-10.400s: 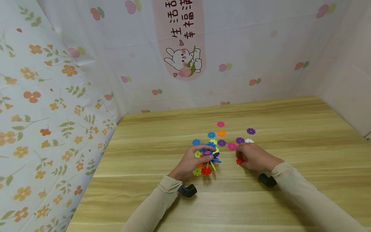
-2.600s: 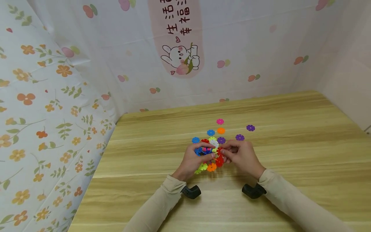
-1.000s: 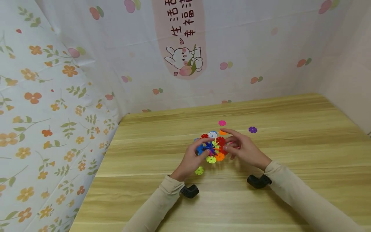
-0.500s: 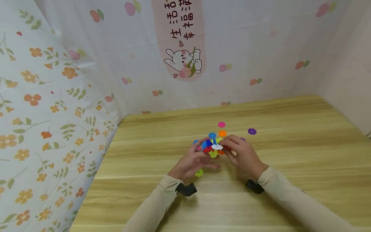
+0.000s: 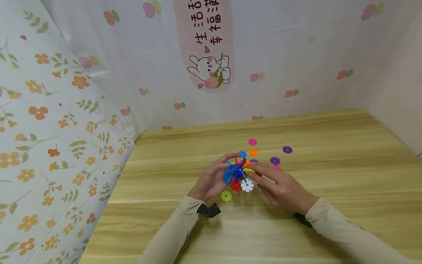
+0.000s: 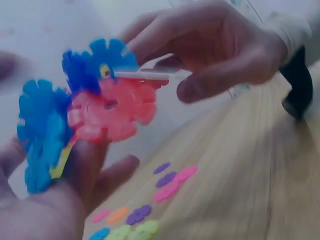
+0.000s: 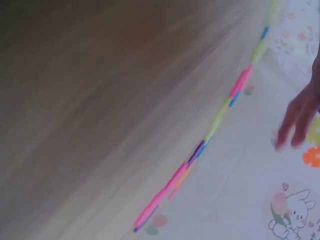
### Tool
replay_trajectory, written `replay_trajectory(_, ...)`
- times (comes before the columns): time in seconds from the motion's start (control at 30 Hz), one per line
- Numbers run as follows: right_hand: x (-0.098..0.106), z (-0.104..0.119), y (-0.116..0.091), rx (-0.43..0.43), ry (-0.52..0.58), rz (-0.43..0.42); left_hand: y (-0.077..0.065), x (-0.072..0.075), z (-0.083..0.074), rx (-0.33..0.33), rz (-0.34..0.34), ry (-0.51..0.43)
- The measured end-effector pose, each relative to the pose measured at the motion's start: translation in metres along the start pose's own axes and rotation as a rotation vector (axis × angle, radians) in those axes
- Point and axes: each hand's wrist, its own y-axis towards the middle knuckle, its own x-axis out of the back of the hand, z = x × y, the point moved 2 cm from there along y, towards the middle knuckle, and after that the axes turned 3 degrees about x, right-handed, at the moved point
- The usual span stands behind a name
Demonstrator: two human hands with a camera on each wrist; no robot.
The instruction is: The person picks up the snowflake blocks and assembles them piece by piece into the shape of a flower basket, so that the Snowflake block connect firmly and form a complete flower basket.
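A ball-like cluster of interlocking snowflake discs [image 5: 239,169], mostly blue with red, white, orange and yellow-green ones, is held up over the table between both hands. My left hand [image 5: 212,179] holds its left side, with fingers and thumb around the blue discs. From the right, my right hand [image 5: 280,187] pinches discs at the cluster's edge. In the left wrist view a red disc [image 6: 112,107] faces the camera, and a white disc [image 6: 145,75] shows edge-on by the right thumb. The right wrist view is blurred; fingers [image 7: 302,112] and an orange disc [image 7: 313,157] show at its right edge.
Loose discs lie flat on the wooden table [image 5: 165,227]: a yellow-green disc [image 5: 226,195] in front, and a pink disc [image 5: 252,142], an orange disc [image 5: 253,152] and purple discs [image 5: 287,149] behind. Patterned cloth [image 5: 280,55] hangs at the back and left.
The cluster has turned, its white disc coming down to the front. Both hands have shifted their hold. The red and white discs on the table 10.4 seconds ago have left their spots.
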Motion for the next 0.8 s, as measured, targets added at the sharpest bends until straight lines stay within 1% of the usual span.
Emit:
replay_trajectory(0.07, 0.002, -0.001, -0.003, 0.001, 0.016, 0.040, 0.002, 0.001, 0.001, 0.022, -0.052, 0.065)
replay_trajectory(0.13, 0.005, -0.004, -0.006, -0.015, 0.040, 0.080, 0.003, 0.003, 0.003, 0.044, -0.095, 0.117)
replay_trajectory(0.17, 0.008, -0.006, -0.007, -0.032, 0.061, 0.095, 0.004, 0.004, 0.005, 0.053, -0.109, 0.136)
replay_trajectory(0.23, 0.012, -0.014, -0.009, -0.098, 0.120, 0.118, 0.003, 0.006, 0.007, 0.056, -0.139, 0.165)
replay_trajectory(0.3, 0.015, -0.027, -0.009, -0.202, 0.171, 0.154, 0.002, 0.008, 0.009, 0.047, -0.170, 0.188)
replay_trajectory(0.37, 0.017, -0.044, -0.009, -0.356, 0.203, 0.227, 0.002, 0.010, 0.011, 0.033, -0.203, 0.218)
replay_trajectory(0.4, 0.017, -0.054, -0.009, -0.439, 0.211, 0.283, 0.002, 0.010, 0.012, 0.027, -0.220, 0.233)
replay_trajectory(0.47, 0.014, -0.072, -0.011, -0.572, 0.189, 0.428, 0.003, 0.011, 0.014, 0.019, -0.239, 0.244)
replay_trajectory(0.5, 0.012, -0.079, -0.013, -0.620, 0.174, 0.497, 0.003, 0.011, 0.015, 0.018, -0.245, 0.248)
replay_trajectory(0.57, 0.007, -0.091, -0.016, -0.685, 0.152, 0.620, 0.004, 0.011, 0.018, 0.019, -0.253, 0.254)
replay_trajectory(0.63, 0.000, -0.098, -0.019, -0.715, 0.133, 0.696, 0.004, 0.011, 0.020, 0.019, -0.259, 0.257)
replay_trajectory(0.67, -0.003, -0.101, -0.020, -0.720, 0.121, 0.716, 0.004, 0.011, 0.020, 0.018, -0.264, 0.261)
replay_trajectory(0.73, -0.009, -0.104, -0.020, -0.725, 0.110, 0.732, 0.004, 0.011, 0.022, 0.017, -0.272, 0.268)
replay_trajectory(0.8, -0.012, -0.106, -0.020, -0.727, 0.116, 0.729, 0.005, 0.011, 0.023, 0.013, -0.273, 0.270)
